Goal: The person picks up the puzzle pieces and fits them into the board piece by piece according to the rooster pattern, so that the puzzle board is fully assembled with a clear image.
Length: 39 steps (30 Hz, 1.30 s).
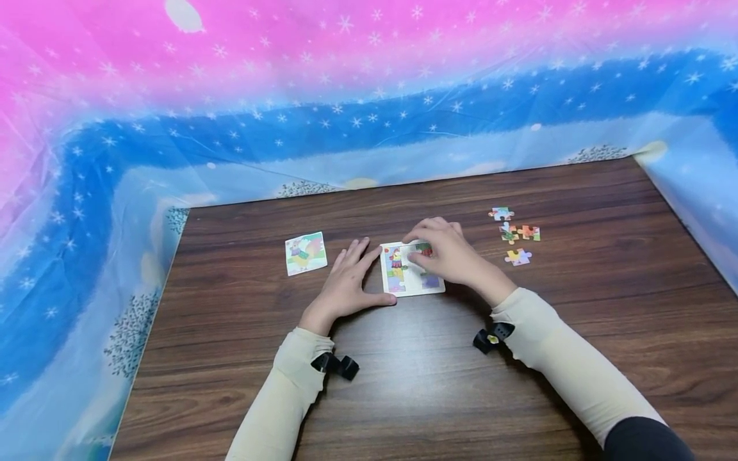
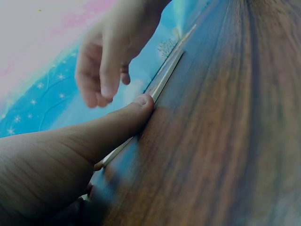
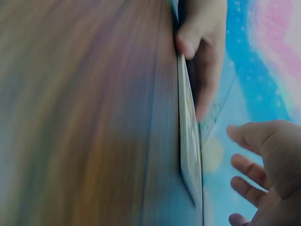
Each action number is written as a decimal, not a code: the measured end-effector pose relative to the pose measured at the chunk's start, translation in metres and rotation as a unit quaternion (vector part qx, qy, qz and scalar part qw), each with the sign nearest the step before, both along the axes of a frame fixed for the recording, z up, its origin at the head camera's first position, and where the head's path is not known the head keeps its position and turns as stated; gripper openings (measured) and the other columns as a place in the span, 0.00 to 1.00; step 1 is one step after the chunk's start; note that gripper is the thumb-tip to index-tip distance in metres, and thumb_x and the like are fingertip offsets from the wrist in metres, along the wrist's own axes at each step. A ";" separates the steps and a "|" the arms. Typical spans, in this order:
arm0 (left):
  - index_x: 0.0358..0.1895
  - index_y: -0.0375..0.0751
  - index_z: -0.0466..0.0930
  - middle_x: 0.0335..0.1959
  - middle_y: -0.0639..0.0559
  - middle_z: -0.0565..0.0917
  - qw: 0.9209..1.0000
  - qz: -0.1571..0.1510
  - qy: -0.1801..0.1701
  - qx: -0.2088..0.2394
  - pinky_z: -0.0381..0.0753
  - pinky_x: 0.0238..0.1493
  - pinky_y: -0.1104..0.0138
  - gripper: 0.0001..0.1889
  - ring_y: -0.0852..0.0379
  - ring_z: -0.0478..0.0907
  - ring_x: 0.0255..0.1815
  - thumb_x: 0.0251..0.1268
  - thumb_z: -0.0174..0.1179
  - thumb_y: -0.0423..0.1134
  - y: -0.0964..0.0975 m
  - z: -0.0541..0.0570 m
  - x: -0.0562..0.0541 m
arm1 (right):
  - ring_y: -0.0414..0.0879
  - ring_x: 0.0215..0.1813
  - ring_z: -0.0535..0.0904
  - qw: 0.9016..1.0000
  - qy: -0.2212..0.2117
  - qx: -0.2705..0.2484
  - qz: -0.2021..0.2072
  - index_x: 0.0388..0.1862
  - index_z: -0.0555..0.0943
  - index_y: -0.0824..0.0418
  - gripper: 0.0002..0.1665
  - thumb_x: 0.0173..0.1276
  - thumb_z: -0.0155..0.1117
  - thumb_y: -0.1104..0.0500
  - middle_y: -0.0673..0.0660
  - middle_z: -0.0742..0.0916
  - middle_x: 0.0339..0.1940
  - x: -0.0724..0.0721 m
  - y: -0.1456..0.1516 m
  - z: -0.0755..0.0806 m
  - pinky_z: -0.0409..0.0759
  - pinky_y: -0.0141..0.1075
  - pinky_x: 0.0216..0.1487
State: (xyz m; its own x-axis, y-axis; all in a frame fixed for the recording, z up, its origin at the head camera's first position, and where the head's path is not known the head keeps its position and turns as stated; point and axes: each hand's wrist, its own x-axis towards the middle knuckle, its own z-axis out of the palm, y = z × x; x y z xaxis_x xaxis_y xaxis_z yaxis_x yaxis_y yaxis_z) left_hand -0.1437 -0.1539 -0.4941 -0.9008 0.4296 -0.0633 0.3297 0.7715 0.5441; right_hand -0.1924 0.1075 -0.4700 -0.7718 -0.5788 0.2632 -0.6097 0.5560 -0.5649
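A small white-rimmed jigsaw puzzle board lies on the table, with coloured pieces along its left side and a bare white strip in the middle. My left hand steadies it from the left, fingers spread and straight. Its thumb presses on the board's near edge. Over the board's right part hovers my right hand, partly covering it. In the right wrist view the right hand's fingers are apart, loosely bent, and I see nothing between them.
Several loose jigsaw pieces lie to the right on the dark wooden table. A square picture puzzle with a cartoon animal sits left of my left hand. A pink and blue snowflake cloth hangs around the table's far and side edges.
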 end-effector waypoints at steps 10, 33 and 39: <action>0.86 0.49 0.55 0.88 0.43 0.47 1.000 0.001 0.000 -0.002 0.34 0.86 0.52 0.58 0.46 0.36 0.89 0.58 0.75 0.66 0.000 0.000 0.000 | 0.57 0.58 0.76 0.997 -0.014 -0.061 -0.043 0.59 0.89 0.60 0.25 0.64 0.82 0.57 0.60 0.84 0.55 -0.007 0.071 -0.011 0.73 0.56 0.58; 0.87 0.47 0.54 0.88 0.42 0.46 1.000 0.001 -0.001 -0.002 0.34 0.86 0.51 0.58 0.46 0.35 0.88 0.58 0.75 0.66 -0.001 0.001 0.001 | 0.73 0.64 0.65 0.980 -0.055 0.012 -0.189 0.65 0.84 0.68 0.30 0.68 0.79 0.56 0.70 0.78 0.61 0.001 0.213 -0.024 0.56 0.73 0.57; 0.86 0.47 0.55 0.88 0.42 0.46 1.000 -0.001 -0.001 -0.006 0.34 0.86 0.50 0.58 0.45 0.36 0.88 0.59 0.75 0.65 0.001 0.002 0.001 | 0.72 0.63 0.66 0.978 -0.073 0.035 -0.190 0.66 0.84 0.67 0.31 0.69 0.78 0.54 0.70 0.78 0.60 -0.007 0.221 -0.025 0.55 0.73 0.59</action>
